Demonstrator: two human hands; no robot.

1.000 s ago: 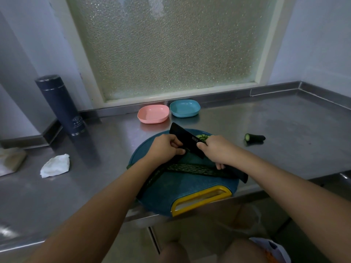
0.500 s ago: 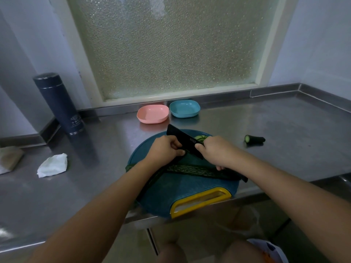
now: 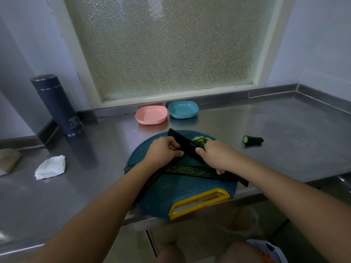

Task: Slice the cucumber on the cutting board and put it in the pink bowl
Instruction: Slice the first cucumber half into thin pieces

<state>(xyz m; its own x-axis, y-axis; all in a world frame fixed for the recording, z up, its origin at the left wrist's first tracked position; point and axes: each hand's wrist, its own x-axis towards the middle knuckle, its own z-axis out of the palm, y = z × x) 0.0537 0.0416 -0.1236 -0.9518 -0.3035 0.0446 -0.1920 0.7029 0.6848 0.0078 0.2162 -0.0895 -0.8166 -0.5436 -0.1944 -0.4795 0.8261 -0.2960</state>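
While the right hand (image 3: 214,157) clenches the knife (image 3: 182,142) handle, the left hand (image 3: 162,151) curls its fingers (image 3: 173,146) against the blade; what they hold I cannot tell. Cucumber slices (image 3: 201,140) lie at the cutting board's (image 3: 180,192) one o'clock. The pink bowl (image 3: 150,121), at twelve o'clock beyond, holds nothing, so slicing seems under way and the transfer remains.
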